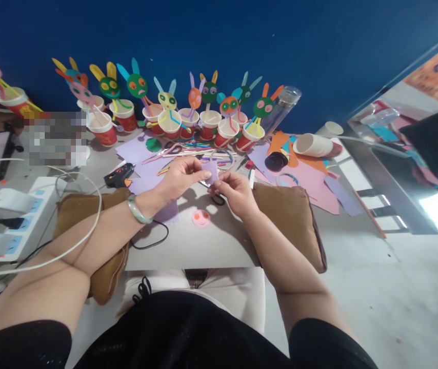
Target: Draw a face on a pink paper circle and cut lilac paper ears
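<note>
A small piece of purple paper (210,172) is held up between my two hands over the table. My left hand (183,177) pinches its left side, thumb toward the right. On its lower right edge, the fingers of my right hand (236,190) are closed. Dark scissors (218,199) show just below the paper, partly covered by my fingers; I cannot tell whether a hand touches them. Nearer to me, a pink paper disc (201,219) with orange eyes and a drawn smile lies flat on the table.
Paper cups (170,124) with paper rabbit heads line the blue wall. A black glue gun (119,175) lies left, purple and pink paper (321,189) right. Brown cushions (288,220) flank my forearms. A white cable (98,205) crosses near my left arm from a power strip (30,215).
</note>
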Action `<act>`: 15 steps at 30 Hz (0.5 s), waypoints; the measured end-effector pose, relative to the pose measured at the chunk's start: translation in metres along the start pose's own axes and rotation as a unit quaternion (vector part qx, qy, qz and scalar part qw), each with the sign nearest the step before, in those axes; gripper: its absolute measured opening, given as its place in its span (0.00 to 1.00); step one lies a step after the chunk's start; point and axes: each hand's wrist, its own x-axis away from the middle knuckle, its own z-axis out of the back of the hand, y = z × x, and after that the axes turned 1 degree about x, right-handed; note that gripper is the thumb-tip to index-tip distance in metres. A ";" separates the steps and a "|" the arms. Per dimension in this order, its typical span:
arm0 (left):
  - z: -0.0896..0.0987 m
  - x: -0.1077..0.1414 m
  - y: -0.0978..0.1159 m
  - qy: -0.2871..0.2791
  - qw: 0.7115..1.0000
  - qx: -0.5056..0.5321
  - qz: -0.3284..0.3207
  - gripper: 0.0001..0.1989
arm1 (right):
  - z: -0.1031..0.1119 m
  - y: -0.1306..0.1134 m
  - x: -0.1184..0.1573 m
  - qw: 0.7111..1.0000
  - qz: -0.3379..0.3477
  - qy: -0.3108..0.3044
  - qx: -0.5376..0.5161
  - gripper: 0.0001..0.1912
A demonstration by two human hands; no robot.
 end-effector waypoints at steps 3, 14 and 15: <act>-0.001 0.002 0.003 0.031 0.998 -0.052 -0.035 0.12 | -0.001 -0.002 0.002 0.998 0.027 0.000 0.054 0.25; 0.002 0.000 0.007 -0.012 1.000 -0.025 0.004 0.14 | 0.016 -0.007 -0.002 0.921 0.055 0.004 0.385 0.13; 0.003 -0.001 0.008 -0.009 1.000 -0.014 0.008 0.13 | 0.020 -0.009 -0.003 0.883 0.043 -0.005 0.467 0.10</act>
